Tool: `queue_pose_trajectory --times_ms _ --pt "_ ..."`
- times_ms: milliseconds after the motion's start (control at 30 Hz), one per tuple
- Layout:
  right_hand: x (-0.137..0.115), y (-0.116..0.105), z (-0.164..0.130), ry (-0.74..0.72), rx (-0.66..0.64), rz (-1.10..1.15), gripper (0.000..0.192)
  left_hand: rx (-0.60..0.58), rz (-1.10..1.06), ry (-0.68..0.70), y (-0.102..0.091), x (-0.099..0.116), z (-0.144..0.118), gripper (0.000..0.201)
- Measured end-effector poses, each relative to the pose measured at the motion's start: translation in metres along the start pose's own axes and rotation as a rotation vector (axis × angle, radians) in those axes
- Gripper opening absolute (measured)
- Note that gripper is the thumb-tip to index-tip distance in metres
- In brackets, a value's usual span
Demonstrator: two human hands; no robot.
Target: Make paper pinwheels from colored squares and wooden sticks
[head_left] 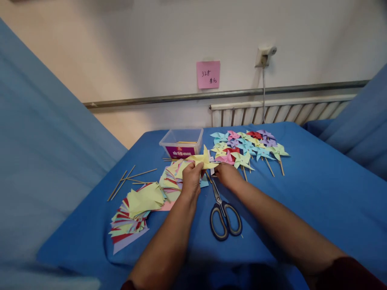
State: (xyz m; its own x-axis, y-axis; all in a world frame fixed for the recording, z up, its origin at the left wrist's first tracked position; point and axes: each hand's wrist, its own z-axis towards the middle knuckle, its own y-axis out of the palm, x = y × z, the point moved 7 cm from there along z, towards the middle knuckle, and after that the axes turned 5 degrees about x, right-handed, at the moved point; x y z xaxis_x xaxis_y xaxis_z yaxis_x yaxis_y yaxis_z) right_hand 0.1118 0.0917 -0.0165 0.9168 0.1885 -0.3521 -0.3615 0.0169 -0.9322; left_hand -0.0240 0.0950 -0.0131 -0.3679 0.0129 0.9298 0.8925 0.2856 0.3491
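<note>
A yellow paper pinwheel (204, 159) is pinched in my left hand (191, 177), its points spread above my fingers. My right hand (226, 174) is just to the right, fingers bent down at a small white item (212, 170); its fingertips are partly hidden, and what they grip is unclear. Dark-handled scissors (222, 213) lie on the blue cloth below my hands, blades pointing away from me. Beneath and left of my left hand are fanned stacks of coloured paper (145, 200). Finished pinwheels on sticks (243, 159) lie in rows beyond my right hand.
A clear plastic box (181, 139) with a purple label and a few sticks inside stands at the back. Loose wooden sticks (122, 183) lie at the left. The blue-covered table (317, 193) ends near a wall with a radiator (281, 110). Blue curtains (45, 121) hang on both sides.
</note>
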Motion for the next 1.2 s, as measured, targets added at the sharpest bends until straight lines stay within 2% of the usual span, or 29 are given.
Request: queue_pose_trajectory --times_ms 167,367,667,833,967,1100,1200 --pt "-0.008 -0.003 0.018 -0.034 -0.091 -0.051 0.035 -0.004 0.024 0.005 0.000 0.000 -0.002 0.016" --pt "-0.014 -0.004 0.018 -0.055 -0.125 -0.128 0.031 -0.019 0.032 0.010 0.000 -0.003 0.001 0.014" --pt "-0.006 0.002 0.011 -0.084 -0.100 -0.156 0.034 -0.041 0.033 0.001 0.001 -0.006 0.003 0.016" --pt "-0.002 0.003 0.010 -0.066 -0.060 -0.103 0.038 -0.046 0.034 -0.008 -0.001 -0.010 0.005 0.017" --pt "0.004 0.000 0.009 -0.001 -0.005 -0.039 0.031 -0.057 0.021 -0.014 0.000 -0.009 0.004 0.020" --pt "0.012 -0.004 -0.005 0.060 0.048 0.037 0.031 -0.065 -0.001 -0.012 0.002 -0.005 0.001 0.020" --pt "0.010 0.001 -0.024 0.029 0.022 0.109 0.026 -0.061 -0.015 -0.013 0.002 -0.004 0.000 0.021"
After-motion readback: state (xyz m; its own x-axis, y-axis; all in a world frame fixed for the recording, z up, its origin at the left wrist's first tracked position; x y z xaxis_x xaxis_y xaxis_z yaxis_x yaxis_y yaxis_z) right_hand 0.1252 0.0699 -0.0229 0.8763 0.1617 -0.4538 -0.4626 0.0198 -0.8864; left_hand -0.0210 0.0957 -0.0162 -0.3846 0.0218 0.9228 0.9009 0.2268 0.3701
